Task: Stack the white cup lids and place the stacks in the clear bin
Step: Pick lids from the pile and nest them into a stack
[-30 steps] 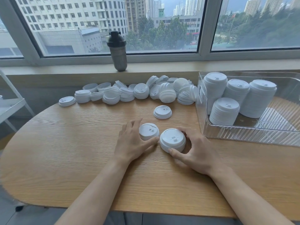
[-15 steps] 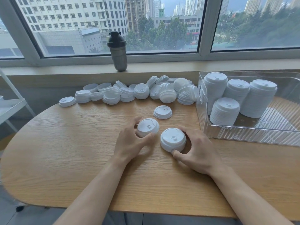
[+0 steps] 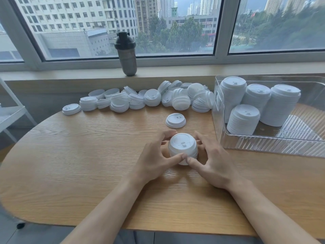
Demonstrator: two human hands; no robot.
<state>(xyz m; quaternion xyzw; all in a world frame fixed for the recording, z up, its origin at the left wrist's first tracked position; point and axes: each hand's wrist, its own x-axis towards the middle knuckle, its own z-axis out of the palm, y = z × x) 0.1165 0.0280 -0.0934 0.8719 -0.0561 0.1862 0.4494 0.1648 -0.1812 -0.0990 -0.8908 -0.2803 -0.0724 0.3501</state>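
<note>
Since a second ago the left hand's lid has gone from the table beside the right hand's short stack onto its top; both hands have closed in, and one small stack of lids (image 3: 182, 148) now stands on the wooden table (image 3: 88, 164) between them. Left hand (image 3: 154, 161) and right hand (image 3: 212, 164) cup it from either side, fingers curled round its wall, the two thumbs nearly touching across its near face and the other fingertips reaching round behind; it sits upright, top lid level as far as can be told. Just beyond the fingertips lies a single lid (image 3: 175, 120), flat and apart from the stack; further out runs the loose heap of lids (image 3: 158, 100) under the window, many tipped on edge; off to the right of the right hand's knuckles stands the clear bin (image 3: 263, 143), with four tall stacks already inside. To do this step well, I judge, press evenly all round so the rims seat squarely — a skewed lid will wedge and lean; then draw in the single lid next, it being nearest the fingers. This stack looks far shorter than those in the bin, so it likely needs many more lids before it goes over.
</note>
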